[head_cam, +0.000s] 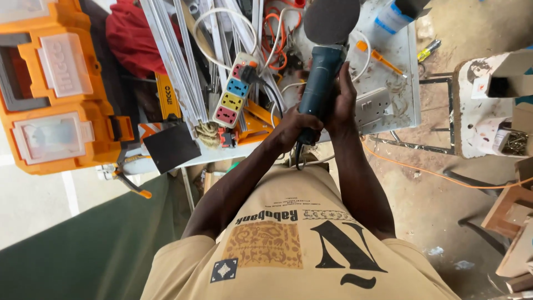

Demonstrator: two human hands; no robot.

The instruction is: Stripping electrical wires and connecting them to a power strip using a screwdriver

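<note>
Grinder: we hold the angle grinder (321, 83) over the workbench's (408, 105) near edge.
Hands: our left hand (291, 129) and right hand (343, 103) wrap its body.
Risk: its disc could snag the power strip (236, 89) cords, we judge.

Both hands grip an angle grinder (322, 72) with a dark teal body and round grey disc. Left hand (294, 126) wraps the rear handle where the black cord exits; right hand (343, 103) clasps the body's side. A multicoloured power strip (236, 91) lies just beside it on the cluttered white workbench (400, 83), with an orange toolbox (61, 89) well apart
</note>
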